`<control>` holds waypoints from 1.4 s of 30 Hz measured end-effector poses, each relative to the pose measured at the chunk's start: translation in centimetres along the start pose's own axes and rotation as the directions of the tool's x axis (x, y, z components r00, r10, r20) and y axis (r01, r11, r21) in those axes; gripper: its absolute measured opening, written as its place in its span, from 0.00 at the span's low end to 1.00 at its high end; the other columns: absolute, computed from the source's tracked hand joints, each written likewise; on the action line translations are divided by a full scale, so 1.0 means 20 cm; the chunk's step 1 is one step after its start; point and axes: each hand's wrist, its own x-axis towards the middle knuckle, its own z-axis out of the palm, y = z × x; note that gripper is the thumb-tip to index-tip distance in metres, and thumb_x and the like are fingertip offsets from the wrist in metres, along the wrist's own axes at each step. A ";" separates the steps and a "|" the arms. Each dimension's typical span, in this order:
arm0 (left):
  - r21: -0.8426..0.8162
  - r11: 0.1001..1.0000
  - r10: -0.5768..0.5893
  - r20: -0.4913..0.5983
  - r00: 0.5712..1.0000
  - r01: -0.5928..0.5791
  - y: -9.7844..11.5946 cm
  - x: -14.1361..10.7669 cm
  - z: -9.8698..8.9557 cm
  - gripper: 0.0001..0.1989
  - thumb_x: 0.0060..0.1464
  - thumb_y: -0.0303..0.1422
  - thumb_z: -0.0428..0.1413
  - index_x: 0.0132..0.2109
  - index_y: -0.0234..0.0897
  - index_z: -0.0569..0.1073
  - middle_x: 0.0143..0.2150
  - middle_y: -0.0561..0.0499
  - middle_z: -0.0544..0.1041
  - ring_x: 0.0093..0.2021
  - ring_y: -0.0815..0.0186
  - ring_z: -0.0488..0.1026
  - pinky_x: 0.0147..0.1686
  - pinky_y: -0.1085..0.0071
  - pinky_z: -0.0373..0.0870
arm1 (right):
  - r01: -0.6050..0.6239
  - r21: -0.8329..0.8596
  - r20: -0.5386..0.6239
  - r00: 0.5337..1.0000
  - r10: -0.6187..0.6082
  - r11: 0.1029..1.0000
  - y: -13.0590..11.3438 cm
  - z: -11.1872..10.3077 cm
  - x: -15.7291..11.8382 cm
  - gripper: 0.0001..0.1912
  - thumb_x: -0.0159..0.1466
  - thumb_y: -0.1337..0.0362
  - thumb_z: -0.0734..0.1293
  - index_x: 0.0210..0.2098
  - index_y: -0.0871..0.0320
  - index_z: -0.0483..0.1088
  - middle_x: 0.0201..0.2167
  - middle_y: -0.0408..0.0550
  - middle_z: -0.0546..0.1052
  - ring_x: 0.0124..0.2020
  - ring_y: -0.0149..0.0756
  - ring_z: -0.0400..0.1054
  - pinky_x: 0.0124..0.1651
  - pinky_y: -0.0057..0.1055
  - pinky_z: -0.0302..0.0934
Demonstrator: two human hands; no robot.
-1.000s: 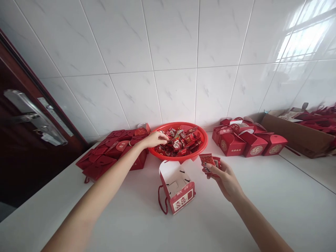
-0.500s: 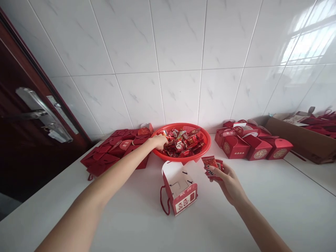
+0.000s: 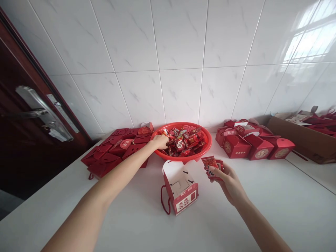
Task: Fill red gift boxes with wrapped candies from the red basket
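Observation:
My left hand [image 3: 160, 141] reaches into the left side of a red plastic basket [image 3: 207, 148], its fingers curled down among the wrapped candies [image 3: 181, 144]; the fingertips are hidden there. To the right of an opened gift box, my right hand [image 3: 228, 180] is closed on a few red candy packets [image 3: 210, 168], pinched between thumb and fingers. The red and white gift box [image 3: 185, 199] stands upright on the table in front of the basket. Its top flaps are up, its white inside shows, and a dark red cord handle [image 3: 165, 201] hangs at its left.
Closed red boxes [image 3: 115, 148] are packed together left of the basket. More red boxes [image 3: 237, 147] stand to its right. A cardboard carton [image 3: 301, 141] with red items lies at the far right. A tiled wall [image 3: 181, 94] rises behind; a dark door [image 3: 28, 140] is at the left.
My left hand has shifted very slightly in the basket. My right hand still holds the packets in the same place, and the opened box has not moved.

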 end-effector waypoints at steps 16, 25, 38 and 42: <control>-0.147 0.989 0.022 -0.002 1.000 -0.022 0.01 -0.04 -0.04 0.20 0.41 0.32 0.62 0.46 0.41 0.79 0.36 0.48 0.80 0.40 0.54 0.77 0.38 0.68 0.68 | 0.004 0.000 -0.010 1.000 -0.004 1.000 0.00 0.00 0.00 0.22 0.51 0.51 0.78 0.40 0.56 0.76 0.33 0.48 0.76 0.31 0.36 0.68 0.32 0.32 0.60; -0.148 0.988 -0.055 -0.103 0.993 0.040 0.02 -0.05 -0.04 0.34 0.40 0.24 0.60 0.58 0.39 0.73 0.41 0.45 0.81 0.48 0.50 0.76 0.42 0.66 0.69 | 0.018 -0.009 -0.005 1.000 -0.018 1.000 0.00 0.00 0.00 0.21 0.52 0.51 0.78 0.40 0.56 0.76 0.33 0.47 0.76 0.31 0.36 0.69 0.32 0.32 0.61; -0.156 0.973 0.105 -0.364 0.926 -0.171 0.04 -0.05 -0.05 0.19 0.54 0.23 0.49 0.47 0.39 0.80 0.48 0.50 0.80 0.48 0.64 0.77 0.52 0.71 0.70 | 0.020 -0.026 0.001 1.000 -0.020 0.999 0.00 0.00 0.00 0.23 0.51 0.50 0.77 0.40 0.57 0.75 0.34 0.48 0.76 0.31 0.35 0.69 0.32 0.31 0.62; -0.031 0.969 0.230 -0.234 0.945 -0.244 0.10 -0.03 -0.04 0.23 0.58 0.23 0.46 0.56 0.41 0.75 0.58 0.51 0.75 0.59 0.64 0.71 0.60 0.69 0.64 | 0.023 -0.019 0.007 1.000 -0.023 1.000 0.00 0.00 0.00 0.22 0.52 0.50 0.77 0.40 0.57 0.75 0.33 0.48 0.75 0.30 0.34 0.68 0.31 0.31 0.62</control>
